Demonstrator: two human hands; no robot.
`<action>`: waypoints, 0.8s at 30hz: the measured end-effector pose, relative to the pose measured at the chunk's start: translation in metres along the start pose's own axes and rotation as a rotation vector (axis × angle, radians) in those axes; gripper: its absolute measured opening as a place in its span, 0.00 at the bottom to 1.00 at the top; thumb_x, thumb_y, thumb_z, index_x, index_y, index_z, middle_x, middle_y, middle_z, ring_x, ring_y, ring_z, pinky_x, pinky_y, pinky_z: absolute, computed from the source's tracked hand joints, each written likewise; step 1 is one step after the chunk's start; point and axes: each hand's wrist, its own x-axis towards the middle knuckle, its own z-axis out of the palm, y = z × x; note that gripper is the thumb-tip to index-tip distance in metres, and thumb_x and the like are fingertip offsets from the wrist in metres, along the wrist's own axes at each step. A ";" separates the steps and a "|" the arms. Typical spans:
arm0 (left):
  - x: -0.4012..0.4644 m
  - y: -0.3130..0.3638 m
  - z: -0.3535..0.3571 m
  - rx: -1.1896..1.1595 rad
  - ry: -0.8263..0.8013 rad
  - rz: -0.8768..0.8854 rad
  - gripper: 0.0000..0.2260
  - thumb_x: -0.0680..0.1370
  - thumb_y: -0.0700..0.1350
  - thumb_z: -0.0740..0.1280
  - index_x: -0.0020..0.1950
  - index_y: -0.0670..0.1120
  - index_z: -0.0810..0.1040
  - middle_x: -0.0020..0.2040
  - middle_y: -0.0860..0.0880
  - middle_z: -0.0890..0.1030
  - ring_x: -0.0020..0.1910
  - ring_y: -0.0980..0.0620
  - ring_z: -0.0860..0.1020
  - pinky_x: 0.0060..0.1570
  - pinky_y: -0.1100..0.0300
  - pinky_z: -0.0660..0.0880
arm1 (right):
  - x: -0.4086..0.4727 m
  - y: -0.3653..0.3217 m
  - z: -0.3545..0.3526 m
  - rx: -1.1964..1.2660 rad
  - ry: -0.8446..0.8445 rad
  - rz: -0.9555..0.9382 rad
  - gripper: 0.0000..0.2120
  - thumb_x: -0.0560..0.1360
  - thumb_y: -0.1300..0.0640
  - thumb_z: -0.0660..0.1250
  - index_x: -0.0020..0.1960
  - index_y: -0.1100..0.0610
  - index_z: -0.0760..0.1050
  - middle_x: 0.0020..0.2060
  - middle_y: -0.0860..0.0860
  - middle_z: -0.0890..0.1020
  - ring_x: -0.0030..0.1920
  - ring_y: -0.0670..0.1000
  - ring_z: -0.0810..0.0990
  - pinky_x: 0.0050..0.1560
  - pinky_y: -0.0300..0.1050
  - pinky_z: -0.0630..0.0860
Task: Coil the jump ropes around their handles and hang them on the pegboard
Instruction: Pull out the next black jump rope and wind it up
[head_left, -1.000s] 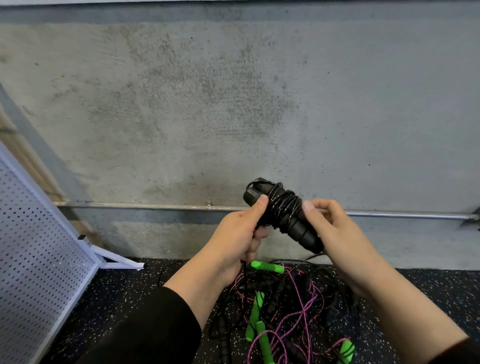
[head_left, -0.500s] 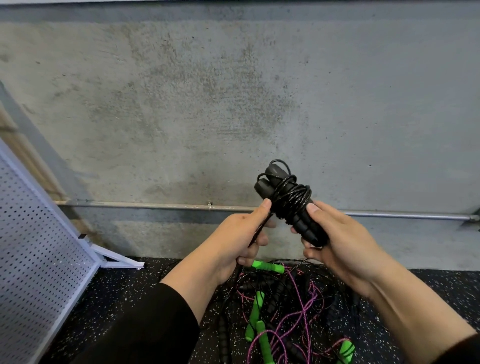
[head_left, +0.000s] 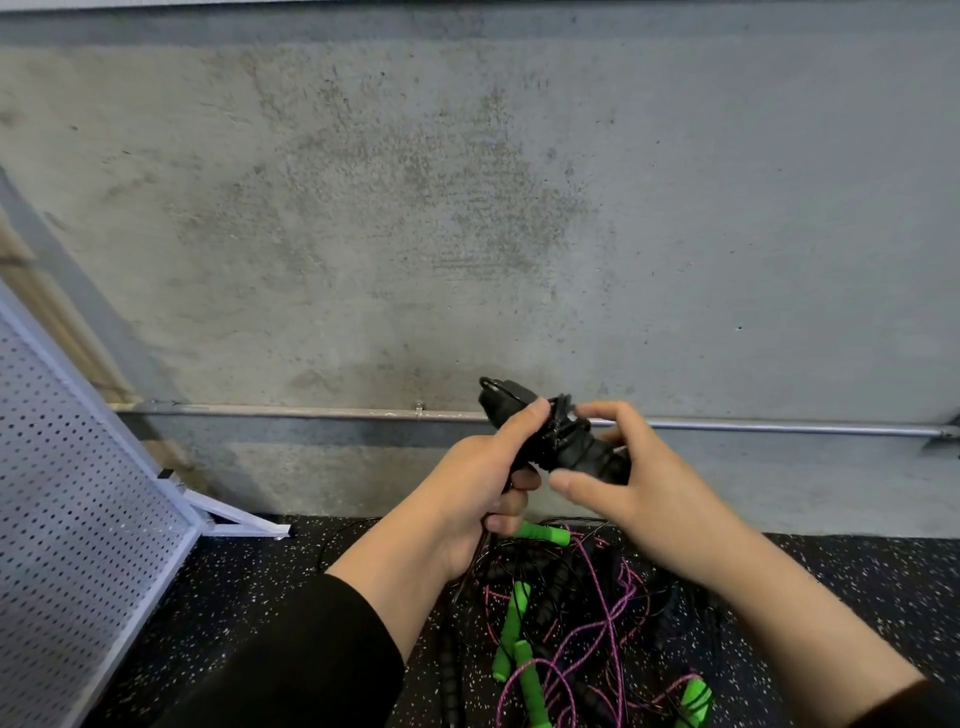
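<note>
Item: black jump rope (head_left: 558, 434), coiled round its paired handles, was held at chest height before the wall.
Axis: ran upper left to lower right.
Left hand (head_left: 480, 486): gripped the upper end, thumb across it.
Right hand (head_left: 631, 480): pinched the coil.
Pegboard (head_left: 67, 493): lay well left, nearer the left hand.
Floor (head_left: 270, 582): bore the remaining tangled ropes (head_left: 576, 613).

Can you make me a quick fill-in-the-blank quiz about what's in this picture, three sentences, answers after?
1. The left hand and right hand hold a coiled jump rope whose colour is ____.
2. The loose handles in the pile on the floor are ____.
3. The white pegboard stands at the ____ edge of the view.

Answers: black; green; left
</note>
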 end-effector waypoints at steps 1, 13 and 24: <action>-0.001 0.000 0.000 0.036 -0.025 0.016 0.18 0.76 0.64 0.69 0.41 0.50 0.76 0.33 0.52 0.66 0.25 0.57 0.57 0.23 0.64 0.53 | -0.001 -0.003 -0.002 0.060 0.005 0.047 0.31 0.65 0.31 0.71 0.63 0.39 0.68 0.46 0.43 0.82 0.42 0.39 0.81 0.46 0.40 0.76; 0.001 -0.002 0.005 0.027 -0.099 0.044 0.17 0.76 0.59 0.72 0.48 0.46 0.76 0.37 0.50 0.72 0.27 0.56 0.64 0.25 0.63 0.64 | 0.001 0.000 -0.003 0.008 0.154 0.066 0.42 0.61 0.34 0.75 0.73 0.39 0.66 0.51 0.41 0.84 0.51 0.43 0.82 0.53 0.45 0.77; -0.005 -0.003 -0.002 0.064 -0.238 0.018 0.10 0.77 0.52 0.71 0.47 0.48 0.75 0.34 0.52 0.65 0.28 0.58 0.59 0.26 0.65 0.61 | -0.003 -0.002 -0.015 0.184 -0.035 0.040 0.31 0.64 0.29 0.68 0.62 0.37 0.63 0.50 0.44 0.85 0.45 0.49 0.85 0.51 0.58 0.82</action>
